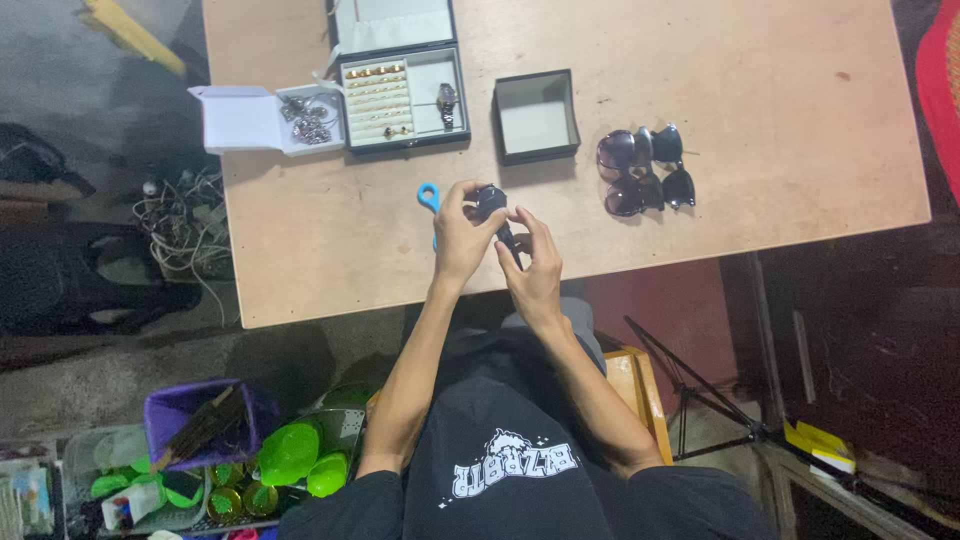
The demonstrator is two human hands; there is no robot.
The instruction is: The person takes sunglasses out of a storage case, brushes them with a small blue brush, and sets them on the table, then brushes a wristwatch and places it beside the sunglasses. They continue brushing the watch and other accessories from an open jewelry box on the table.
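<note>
Both my hands meet over the near edge of a light wooden table (pixel 780 90). My left hand (pixel 458 238) and my right hand (pixel 534 272) together hold a small dark object (pixel 492 203), which looks like a watch, between their fingertips. A blue scissor handle (pixel 428 196) lies on the table just left of my left hand. Behind my hands stands an open black box (pixel 537 115) with a pale lining.
An open jewellery case (pixel 403 97) with rows of rings and a wristwatch sits at the back. A white box (pixel 262 116) with chains lies to its left. Several dark sunglasses (pixel 645 170) lie at the right. Green and purple containers (pixel 230 445) stand on the floor, lower left.
</note>
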